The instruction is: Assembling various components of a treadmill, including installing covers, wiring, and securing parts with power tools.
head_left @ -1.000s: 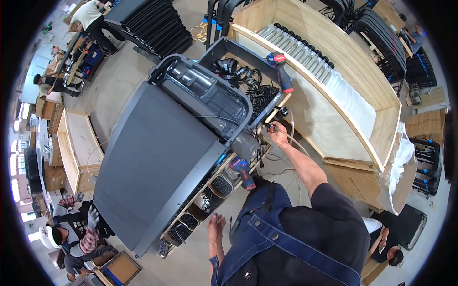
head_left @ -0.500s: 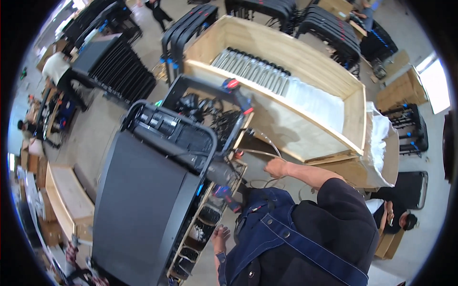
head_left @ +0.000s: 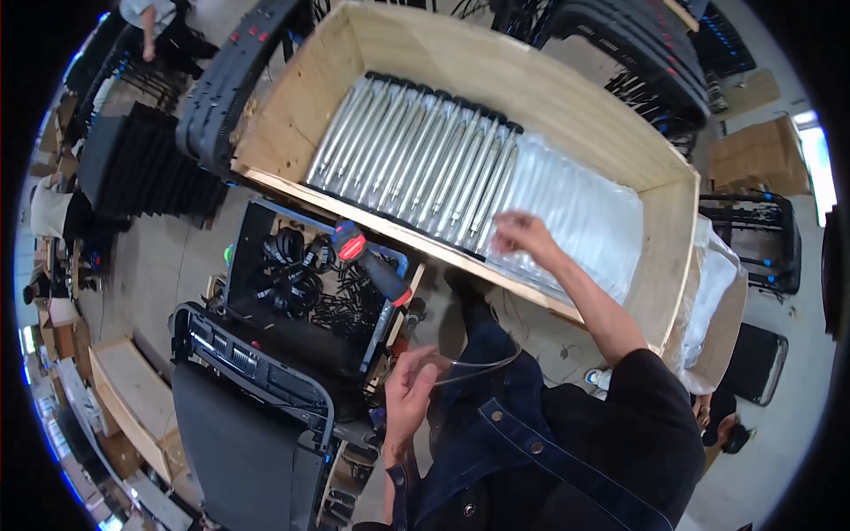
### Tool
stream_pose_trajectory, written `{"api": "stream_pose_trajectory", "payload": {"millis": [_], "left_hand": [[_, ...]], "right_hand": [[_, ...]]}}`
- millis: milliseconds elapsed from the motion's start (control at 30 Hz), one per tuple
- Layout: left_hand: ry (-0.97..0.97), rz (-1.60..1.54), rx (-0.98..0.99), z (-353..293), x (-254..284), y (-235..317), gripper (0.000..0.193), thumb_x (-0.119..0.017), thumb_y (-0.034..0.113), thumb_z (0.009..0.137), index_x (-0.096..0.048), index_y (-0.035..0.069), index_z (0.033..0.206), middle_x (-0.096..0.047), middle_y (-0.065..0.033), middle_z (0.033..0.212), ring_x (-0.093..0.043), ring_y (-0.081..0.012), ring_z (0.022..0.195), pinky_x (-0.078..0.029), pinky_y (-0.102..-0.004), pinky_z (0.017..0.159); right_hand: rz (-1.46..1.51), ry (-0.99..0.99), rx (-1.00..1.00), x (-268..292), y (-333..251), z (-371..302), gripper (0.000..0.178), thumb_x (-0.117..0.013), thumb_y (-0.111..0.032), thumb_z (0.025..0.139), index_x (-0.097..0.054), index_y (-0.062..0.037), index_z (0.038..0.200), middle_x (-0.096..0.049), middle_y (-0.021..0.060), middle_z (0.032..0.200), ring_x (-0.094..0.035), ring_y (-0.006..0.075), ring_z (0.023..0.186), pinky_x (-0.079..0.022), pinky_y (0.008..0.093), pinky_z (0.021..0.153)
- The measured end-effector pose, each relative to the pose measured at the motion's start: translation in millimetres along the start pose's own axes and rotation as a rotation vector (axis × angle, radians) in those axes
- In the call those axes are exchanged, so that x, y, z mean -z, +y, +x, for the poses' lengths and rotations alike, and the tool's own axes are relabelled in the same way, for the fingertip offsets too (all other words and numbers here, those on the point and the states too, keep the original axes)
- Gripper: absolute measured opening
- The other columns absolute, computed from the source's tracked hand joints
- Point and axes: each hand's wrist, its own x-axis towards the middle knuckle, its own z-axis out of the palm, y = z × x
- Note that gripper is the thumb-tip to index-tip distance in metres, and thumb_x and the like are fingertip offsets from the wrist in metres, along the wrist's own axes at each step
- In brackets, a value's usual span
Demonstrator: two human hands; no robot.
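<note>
My right hand [head_left: 527, 237], a little blurred, reaches over the near edge of a long wooden crate [head_left: 443, 252]. Its fingers are apart and bent downward, with nothing visible in them. Beneath it, a row of slim silver metal tubes [head_left: 416, 164] with black ends meets a layer of clear plastic wrapping [head_left: 580, 208]. In front of my body, my left hand [head_left: 407, 394] is raised with its fingers loosely bent and the thumb apart. A thin clear hose [head_left: 482, 370] loops beside that hand; whether they touch I cannot tell.
Left of the crate, a red-and-black cordless power tool [head_left: 372, 264] sits at the edge of a black-framed bin [head_left: 301, 283] of dark parts. A dark treadmill-like machine [head_left: 239, 434] stands nearer. Stacked black frames [head_left: 611, 44] lie beyond the crate. Other people [head_left: 53, 208] work at the left.
My right hand has moved from beside the hose up over the crate. My left hand has risen in front of me. The view has shifted toward the crate.
</note>
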Motion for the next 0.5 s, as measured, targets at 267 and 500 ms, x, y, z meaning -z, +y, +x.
{"api": "stream_pose_trajectory", "payload": {"millis": [267, 500], "left_hand": [[0.379, 0.053, 0.346, 32.1, -16.0, -17.0, 0.032, -0.059, 0.015, 0.102, -0.058, 0.0, 0.13, -0.07, -0.0101, 0.11, -0.066, -0.0168, 0.105, -0.051, -0.0297, 0.092], [0.606, -0.271, 0.383, 44.3, -30.5, -8.7, 0.035, -0.059, 0.018, 0.102, -0.056, 0.001, 0.132, -0.068, -0.0094, 0.112, -0.065, -0.0157, 0.103, -0.052, -0.0299, 0.093]], "right_hand": [[0.116, 0.189, -0.678, 56.1, 281.3, 231.5, 0.024, -0.072, -0.012, 0.083, -0.054, -0.0053, 0.069, -0.052, 0.0081, 0.06, -0.05, 0.0212, 0.045, -0.044, 0.0402, 0.04], [0.195, 0.171, -0.674, 87.1, 309.0, 210.8, 0.03, -0.076, -0.013, 0.073, -0.062, -0.0036, 0.097, -0.057, 0.0044, 0.075, -0.056, 0.0206, 0.057, -0.05, 0.0386, 0.048]]}}
